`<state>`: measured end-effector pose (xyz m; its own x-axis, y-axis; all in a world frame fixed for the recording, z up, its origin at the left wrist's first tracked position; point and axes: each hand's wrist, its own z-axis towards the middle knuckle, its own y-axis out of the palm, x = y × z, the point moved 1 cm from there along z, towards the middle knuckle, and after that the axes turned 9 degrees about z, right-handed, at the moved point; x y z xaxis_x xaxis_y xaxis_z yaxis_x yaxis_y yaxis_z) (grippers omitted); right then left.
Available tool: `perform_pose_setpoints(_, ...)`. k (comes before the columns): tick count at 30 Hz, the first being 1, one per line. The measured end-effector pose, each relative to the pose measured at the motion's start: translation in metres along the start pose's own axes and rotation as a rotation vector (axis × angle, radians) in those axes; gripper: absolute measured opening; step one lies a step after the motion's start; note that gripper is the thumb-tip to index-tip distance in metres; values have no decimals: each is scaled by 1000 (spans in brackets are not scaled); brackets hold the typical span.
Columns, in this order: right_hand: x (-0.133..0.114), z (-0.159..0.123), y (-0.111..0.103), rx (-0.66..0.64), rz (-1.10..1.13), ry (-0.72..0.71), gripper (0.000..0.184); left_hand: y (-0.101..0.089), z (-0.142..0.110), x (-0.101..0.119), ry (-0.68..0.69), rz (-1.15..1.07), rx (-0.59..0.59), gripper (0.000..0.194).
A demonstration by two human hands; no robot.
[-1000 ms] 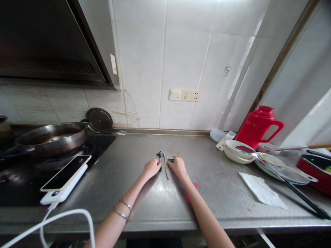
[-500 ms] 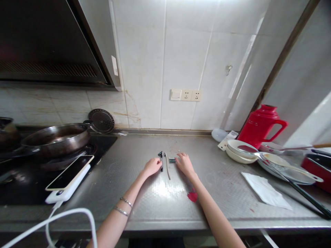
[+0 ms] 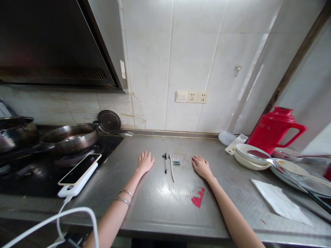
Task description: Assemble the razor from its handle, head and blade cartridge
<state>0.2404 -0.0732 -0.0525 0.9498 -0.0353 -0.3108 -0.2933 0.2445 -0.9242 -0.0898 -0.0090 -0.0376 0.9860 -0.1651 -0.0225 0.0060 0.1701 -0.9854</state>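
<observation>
My left hand (image 3: 145, 162) lies flat on the steel counter with its fingers spread, holding nothing. To its right is a thin dark tool (image 3: 166, 164) with a wider head, like a razor, lying lengthwise. Beside that rests a pale, slightly curved stick (image 3: 171, 168). A small dark oblong piece (image 3: 176, 162) sits just right of the stick, its kind too small to tell. My right hand (image 3: 201, 167) is palm down farther right, fingers stretched out and apart from these things. Nearer the front edge is a torn red scrap (image 3: 198, 198).
On the left, a pan (image 3: 71, 139) stands on the black stove, and a phone (image 3: 80, 168) rests on a white power bank with a cable. At right are stacked bowls (image 3: 252, 165), a red thermos (image 3: 271, 132), plates with utensils, and a white napkin (image 3: 280, 201).
Both hands have moved apart, away from the small things between them. My left hand has let go of the dark tool, and my right hand has left the small oblong piece. The view has shifted left.
</observation>
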Motion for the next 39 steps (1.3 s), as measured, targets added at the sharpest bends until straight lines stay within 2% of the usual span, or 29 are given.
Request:
perform_pose_setpoints(3, 1, 0, 1, -3, 16, -1, 41, 8, 3, -1, 24, 20, -28, 52)
perform_pose_setpoints(9, 1, 0, 2, 9, 19, -3, 41, 13, 6, -5, 34, 20, -13, 52)
perform_pose_setpoints(22, 7, 5, 6, -24, 9, 9, 41, 9, 4, -8, 39, -22, -61, 52)
perform_pose_setpoints(27, 7, 6, 6, -13, 10, 11, 41, 8, 2, -7, 39, -30, -44, 50)
perform_pose_setpoints(30, 8, 6, 7, 12, 23, 18, 40, 0, -1, -4, -17, -70, -14, 48)
perform_pose_setpoints(32, 8, 7, 7, 27, 32, 24, 39, -10, -4, 1, -87, -102, 49, 46)
perform_pose_setpoints(34, 9, 7, 7, 41, 40, 31, 39, -23, -8, 11, -87, -119, 112, 38)
perform_pose_setpoints(36, 9, 7, 7, 50, 48, 35, 39, -34, -12, 25, -26, -117, 93, 28)
perform_pose_setpoints(39, 9, 7, 8, 52, 56, 36, 39, -43, -15, 50, 130, -109, -20, 27)
